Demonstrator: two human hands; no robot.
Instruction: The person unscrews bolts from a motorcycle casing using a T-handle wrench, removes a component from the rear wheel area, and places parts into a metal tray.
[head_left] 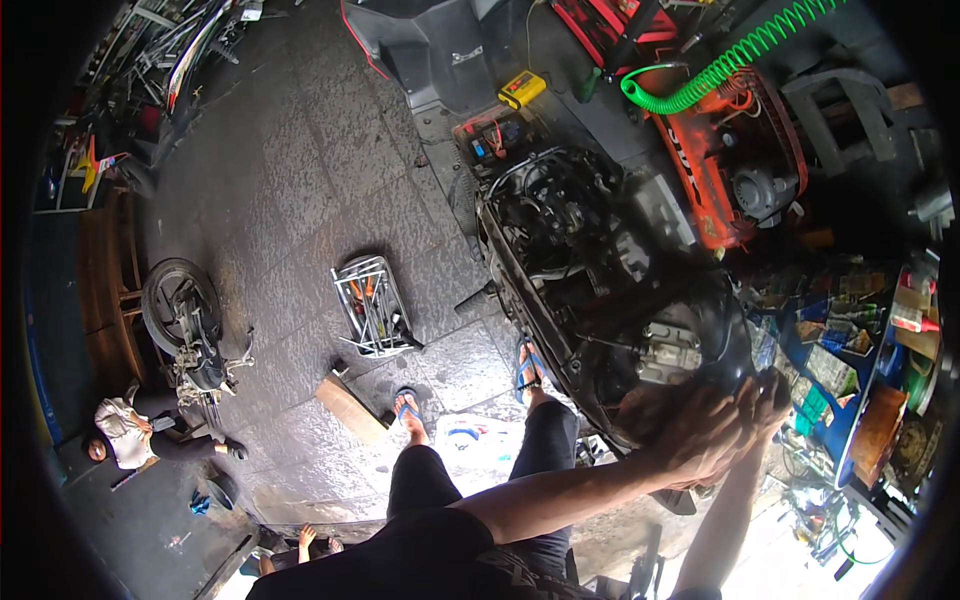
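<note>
A stripped scooter point(600, 310), dark and without its body panels, stands in front of me to the right. At its rear end both my hands are close together. My left hand point(692, 435) reaches across with its fingers bent and closed; what they grip is hidden. Right beside it, my right hand point(768, 405) is also closed, and its hold cannot be made out. Just ahead of the hands a silvery metal part point(670, 352) sits on the scooter's frame. Further forward, cables and dark mechanical parts lie exposed.
A metal basket of tools point(373, 305) rests on the floor to the left, near a wooden block point(350, 408). Beyond the scooter stands an orange air compressor point(700, 170) with a green coiled hose point(740, 75). A cluttered bench point(840, 370) is at right. A person point(130, 432) sits far left by a wheel point(180, 305).
</note>
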